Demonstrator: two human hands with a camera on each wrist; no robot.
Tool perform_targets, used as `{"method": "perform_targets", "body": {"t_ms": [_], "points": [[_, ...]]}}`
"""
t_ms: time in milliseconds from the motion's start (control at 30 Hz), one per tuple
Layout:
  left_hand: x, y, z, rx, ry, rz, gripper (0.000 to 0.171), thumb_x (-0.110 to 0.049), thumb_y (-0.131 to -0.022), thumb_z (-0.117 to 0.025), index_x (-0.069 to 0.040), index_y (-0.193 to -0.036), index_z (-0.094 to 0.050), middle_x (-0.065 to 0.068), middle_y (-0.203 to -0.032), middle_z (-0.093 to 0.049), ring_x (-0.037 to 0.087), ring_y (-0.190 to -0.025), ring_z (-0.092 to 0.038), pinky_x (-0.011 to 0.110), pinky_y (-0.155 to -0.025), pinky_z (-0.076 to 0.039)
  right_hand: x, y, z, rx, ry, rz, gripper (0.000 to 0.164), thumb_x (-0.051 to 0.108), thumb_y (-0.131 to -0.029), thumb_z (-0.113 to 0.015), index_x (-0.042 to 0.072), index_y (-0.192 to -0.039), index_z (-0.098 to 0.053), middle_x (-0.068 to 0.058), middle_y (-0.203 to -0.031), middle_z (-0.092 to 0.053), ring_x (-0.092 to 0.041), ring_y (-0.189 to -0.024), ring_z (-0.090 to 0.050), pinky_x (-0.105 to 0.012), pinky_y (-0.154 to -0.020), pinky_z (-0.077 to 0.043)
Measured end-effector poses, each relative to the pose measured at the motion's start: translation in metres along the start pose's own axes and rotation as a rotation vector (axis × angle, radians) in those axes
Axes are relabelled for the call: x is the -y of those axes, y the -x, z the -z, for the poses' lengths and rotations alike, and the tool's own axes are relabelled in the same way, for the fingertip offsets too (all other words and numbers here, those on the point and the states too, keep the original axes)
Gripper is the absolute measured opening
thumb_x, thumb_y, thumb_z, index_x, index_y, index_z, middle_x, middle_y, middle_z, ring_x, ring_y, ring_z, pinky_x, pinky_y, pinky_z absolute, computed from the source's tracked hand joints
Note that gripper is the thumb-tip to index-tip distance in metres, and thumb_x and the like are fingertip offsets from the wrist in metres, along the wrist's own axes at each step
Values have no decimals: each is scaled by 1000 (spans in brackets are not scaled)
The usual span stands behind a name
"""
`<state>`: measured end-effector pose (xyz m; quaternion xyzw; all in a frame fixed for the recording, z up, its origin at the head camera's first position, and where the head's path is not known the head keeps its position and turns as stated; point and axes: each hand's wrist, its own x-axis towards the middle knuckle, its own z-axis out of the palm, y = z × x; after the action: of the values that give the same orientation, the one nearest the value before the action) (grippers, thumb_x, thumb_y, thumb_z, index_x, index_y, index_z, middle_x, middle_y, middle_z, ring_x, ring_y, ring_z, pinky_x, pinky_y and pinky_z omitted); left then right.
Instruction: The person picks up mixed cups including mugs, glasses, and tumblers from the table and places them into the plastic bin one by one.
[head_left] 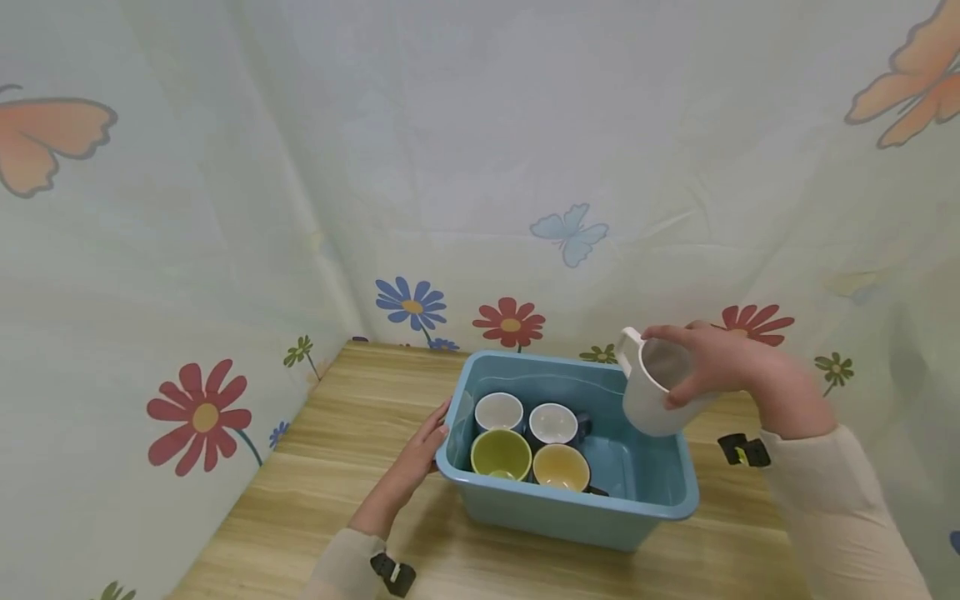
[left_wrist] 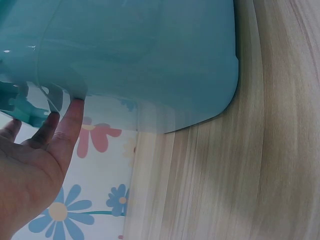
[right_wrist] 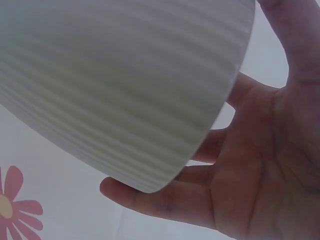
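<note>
My right hand (head_left: 720,367) grips a white mug (head_left: 645,400) by its rim, thumb on the near side and fingers on the far side. The mug hangs tilted over the right end of a blue plastic tub (head_left: 555,518), its handle at the upper left. Fine ribs run around the mug (right_wrist: 115,95) in the right wrist view. Against the tub's left end, my left hand (head_left: 412,458) rests with fingers extended; the left wrist view shows fingertips (left_wrist: 76,107) touching the outer wall. Inside the tub stand two white-lined cups (head_left: 498,412), a green cup (head_left: 501,454) and a yellow-lined cup (head_left: 561,467).
The tub stands on a wood-grain table (head_left: 330,467). Behind and at both sides hangs a pale curtain (head_left: 465,150) printed with flowers and butterflies. The four tub walls rise above the cups, which are grouped toward the left end.
</note>
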<state>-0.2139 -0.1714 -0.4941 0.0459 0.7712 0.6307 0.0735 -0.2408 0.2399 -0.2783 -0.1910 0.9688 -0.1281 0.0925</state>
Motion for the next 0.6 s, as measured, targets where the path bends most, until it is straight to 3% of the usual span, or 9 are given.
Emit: {"method": "perform_targets", "body": {"t_ms": [600], "points": [[5, -3, 2, -8, -6, -5, 57, -33, -110, -36, -16, -164, -26, 22, -168, -26, 47, -141, -48, 52, -101, -55, 16, -14, -29, 51, -59, -2, 98, 32, -66, -92, 16, -151, -45, -31, -137, -50, -45, -111, -55, -48, -76, -63]]}}
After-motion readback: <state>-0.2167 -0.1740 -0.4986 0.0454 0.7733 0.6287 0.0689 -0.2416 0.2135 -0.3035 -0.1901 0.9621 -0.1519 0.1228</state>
